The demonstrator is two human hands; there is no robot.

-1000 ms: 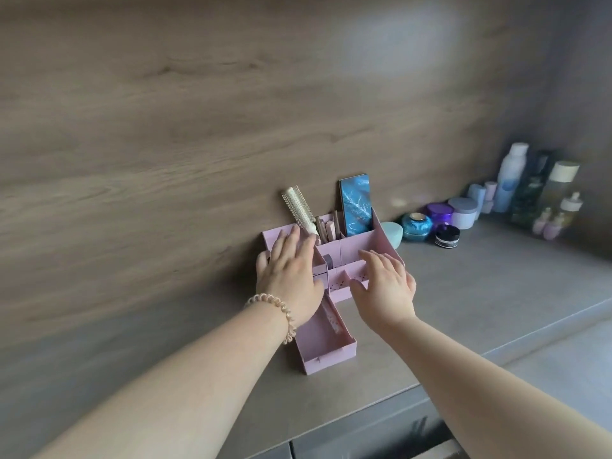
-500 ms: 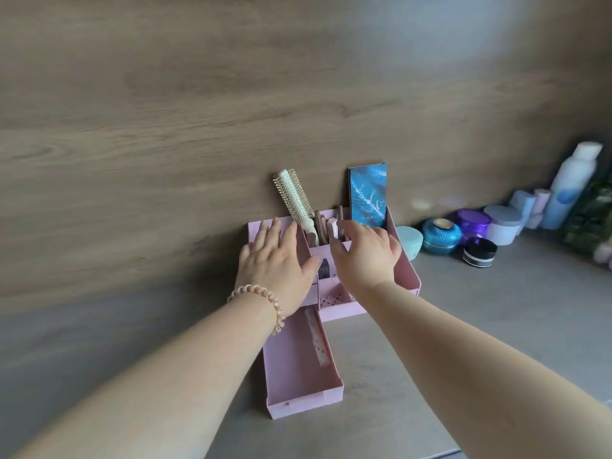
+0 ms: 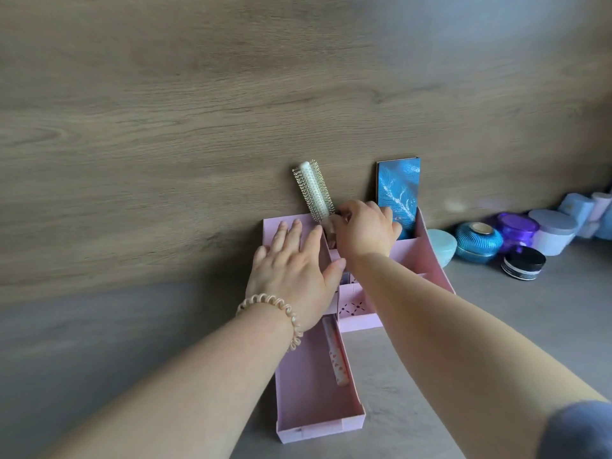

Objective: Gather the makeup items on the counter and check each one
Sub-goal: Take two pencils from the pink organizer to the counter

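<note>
Pink card organizer (image 3: 430, 253) at frame centre, backed against the wood-grain wall (image 3: 198, 127); drawer (image 3: 308, 392) out toward bottom centre, patterned tube (image 3: 335, 354) inside. In the rear slots: white round brush (image 3: 314, 192), blue feather-print box (image 3: 399, 190). Left hand (image 3: 291, 270) flat, fingers spread, on the left top. Right hand (image 3: 364, 226) curled into the rear slots beside the brush; held item impossible to tell. Jars (image 3: 478, 241) at right.

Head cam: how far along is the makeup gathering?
Early. Done: the drawer is open, a patterned tube lying inside. In hand: left hand flat on the pink organizer; right hand curls into the compartment by the hairbrush, grip unclear. Left: the jars at right, untouched.
</note>
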